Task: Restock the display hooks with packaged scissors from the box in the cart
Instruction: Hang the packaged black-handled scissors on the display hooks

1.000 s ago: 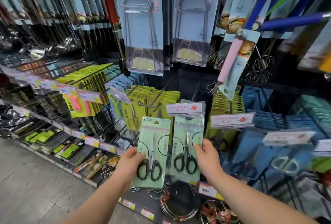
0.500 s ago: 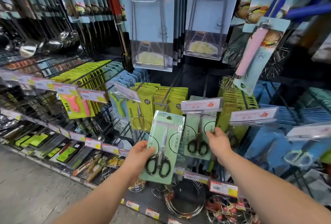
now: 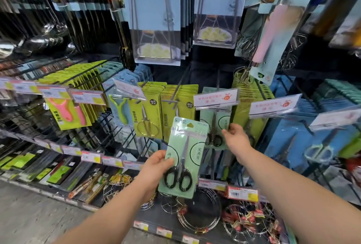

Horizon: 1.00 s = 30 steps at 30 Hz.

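My left hand [image 3: 156, 167] grips a pale green scissors pack [image 3: 185, 157] by its left edge, in front of the display; black-handled scissors show through its blister. Higher and to the right, my right hand [image 3: 235, 138] pinches the right edge of a second green scissors pack [image 3: 215, 126]. That pack hangs under a white price tag [image 3: 215, 98] at the tip of a display hook; the hook itself is hidden behind the tag. The box and the cart are out of view.
Yellow-green scissors cards [image 3: 149, 118] hang on the hooks to the left, blue packs [image 3: 304, 146] to the right. Plate tongs [image 3: 156, 17] and whisks [image 3: 273, 29] hang above. Wire racks [image 3: 199, 216] lie on the bottom shelf. The grey floor [image 3: 35, 220] lies at lower left.
My right hand has pushed the second pack up and back along its hook under the price tag. My left hand has lifted its pack slightly; the camera has come closer to the shelf.
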### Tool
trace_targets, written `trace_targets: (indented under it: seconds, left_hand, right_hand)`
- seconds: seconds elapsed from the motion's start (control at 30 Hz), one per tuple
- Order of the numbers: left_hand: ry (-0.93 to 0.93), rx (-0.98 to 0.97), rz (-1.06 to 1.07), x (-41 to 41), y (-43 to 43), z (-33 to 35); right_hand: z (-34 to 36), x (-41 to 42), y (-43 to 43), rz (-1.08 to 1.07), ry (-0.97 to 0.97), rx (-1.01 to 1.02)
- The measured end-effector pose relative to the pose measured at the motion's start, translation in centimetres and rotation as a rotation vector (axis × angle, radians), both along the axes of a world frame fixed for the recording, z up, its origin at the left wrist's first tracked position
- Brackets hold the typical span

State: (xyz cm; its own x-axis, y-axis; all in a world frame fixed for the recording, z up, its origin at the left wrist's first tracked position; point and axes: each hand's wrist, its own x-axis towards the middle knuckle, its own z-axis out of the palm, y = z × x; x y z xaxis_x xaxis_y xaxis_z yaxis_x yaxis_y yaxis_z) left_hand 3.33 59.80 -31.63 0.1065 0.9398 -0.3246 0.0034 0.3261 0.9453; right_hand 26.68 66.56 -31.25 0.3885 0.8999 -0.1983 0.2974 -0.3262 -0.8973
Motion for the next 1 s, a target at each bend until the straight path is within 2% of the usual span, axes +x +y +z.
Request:
trace_targets:
  seconds: [0.13,0.27,0.33,0.43,0.7,1.0]
  left_hand:
    - [0.003,0.003,-0.028,0.5,-0.2,0.4]
    - [0.003,-0.009,-0.067,1.8,0.1,1.2]
    - [-0.029,-0.004,-0.078,3.0,0.2,1.7]
    - [-0.039,-0.005,-0.078,4.7,0.2,2.4]
    - [0.224,0.069,-0.090,6.2,2.0,2.6]
    - [0.341,0.121,-0.080,7.4,4.3,2.2]
  right_hand:
    - [1.1,-0.4,-3.4,0.009,-0.019,0.054]
    - [2.6,-2.0,-7.6,0.219,0.196,-0.037]
    - [2.5,-2.5,-8.7,0.292,0.058,-0.012]
    - [2.4,-2.5,-8.9,0.237,-0.077,0.072]
    - [3.0,-1.7,-7.8,0.157,-0.113,0.117]
    - [2.1,-0.8,-5.4,0.134,-0.147,0.093]
